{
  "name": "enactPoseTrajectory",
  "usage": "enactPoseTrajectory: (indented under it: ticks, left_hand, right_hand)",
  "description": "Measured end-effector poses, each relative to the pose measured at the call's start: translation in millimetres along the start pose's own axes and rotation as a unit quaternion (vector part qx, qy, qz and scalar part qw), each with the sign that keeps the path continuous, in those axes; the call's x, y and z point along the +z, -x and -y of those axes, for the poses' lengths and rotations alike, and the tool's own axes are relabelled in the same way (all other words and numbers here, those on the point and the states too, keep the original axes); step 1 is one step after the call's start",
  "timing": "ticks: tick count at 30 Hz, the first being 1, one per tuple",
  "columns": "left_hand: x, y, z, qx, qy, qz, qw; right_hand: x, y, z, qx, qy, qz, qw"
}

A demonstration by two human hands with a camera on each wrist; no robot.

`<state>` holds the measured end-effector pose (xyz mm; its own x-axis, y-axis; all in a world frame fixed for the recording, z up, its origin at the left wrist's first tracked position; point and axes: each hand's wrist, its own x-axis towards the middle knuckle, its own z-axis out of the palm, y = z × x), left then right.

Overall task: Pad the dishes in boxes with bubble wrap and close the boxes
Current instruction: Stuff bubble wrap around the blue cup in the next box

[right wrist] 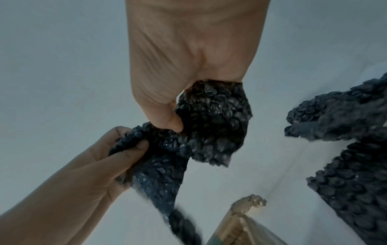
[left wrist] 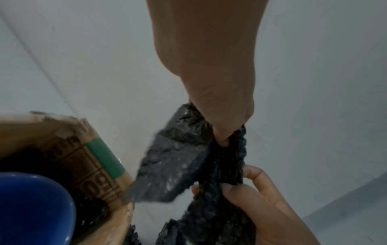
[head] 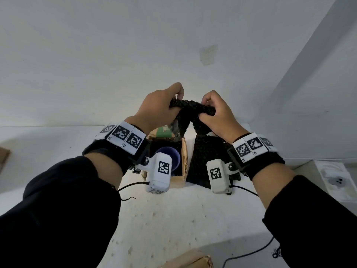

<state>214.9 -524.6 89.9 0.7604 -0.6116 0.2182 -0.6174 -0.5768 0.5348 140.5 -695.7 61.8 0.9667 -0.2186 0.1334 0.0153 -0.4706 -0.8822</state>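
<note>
Head view: black bubble wrap (head: 193, 109) stretched between both hands' grip.

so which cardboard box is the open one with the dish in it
The far box under the hands, holding the blue bowl; the near box at the bottom edge shows only its outside.

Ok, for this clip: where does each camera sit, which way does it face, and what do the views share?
Head: worn on the head, looking down at both hands, left hand and right hand, gripping black bubble wrap above an open box; sleeves and wristbands show.
Left wrist: looks along the left hand; the blue dish sits in the box.
Right wrist: looks along the right hand; the box corner shows.
Shared: all three show both hands and the bubble wrap.
</note>
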Motion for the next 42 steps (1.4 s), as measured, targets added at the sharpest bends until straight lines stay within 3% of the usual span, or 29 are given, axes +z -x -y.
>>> enactPoseTrajectory:
  ticks: [4,9,15,19,22,25,27,29,33,36,42]
  left_hand:
    - [-11.8,25.8,7.8,-0.014,0.004,0.054,0.998]
    - [-19.4,56.6,22.0,-0.043,-0.009,0.134,0.99]
    - [-7.6,85.0,24.0,-0.027,-0.079,0.263,0.961]
    - [9.7,98.8,21.7,0.02,-0.16,0.304,0.939]
    - [23.5,108.1,18.4,0.038,-0.137,0.304,0.942]
    - [29.6,114.1,13.0,0.004,-0.125,0.316,0.941]
    - [27.9,116.6,12.4,-0.087,-0.015,0.308,0.947]
    - [25.1,119.0,17.1,-0.16,0.125,0.252,0.946]
    - [24.9,123.4,29.1,-0.167,0.29,0.096,0.937]
    - [26.0,124.1,35.0,-0.181,0.369,0.025,0.911]
    - [31.7,133.2,46.0,-0.223,0.444,0.067,0.865]
  right_hand:
    - [12.8,2.3,14.2,-0.011,-0.013,0.005,1.0]
    - [29.6,9.5,15.7,-0.065,0.157,0.073,0.983]
    - [39.5,29.9,18.6,-0.083,0.393,0.221,0.889]
    - [45.5,41.6,22.1,-0.112,0.477,0.238,0.838]
    - [53.2,47.8,25.7,-0.158,0.504,0.229,0.818]
    - [65.3,55.8,27.0,-0.178,0.527,0.238,0.797]
    - [72.0,61.8,26.6,-0.174,0.544,0.249,0.782]
    - [75.6,65.3,26.5,-0.161,0.562,0.262,0.768]
    - [81.0,65.4,24.9,-0.114,0.596,0.305,0.734]
    - [84.4,66.7,27.5,-0.1,0.61,0.334,0.712]
    - [91.9,68.5,22.5,-0.063,0.614,0.362,0.699]
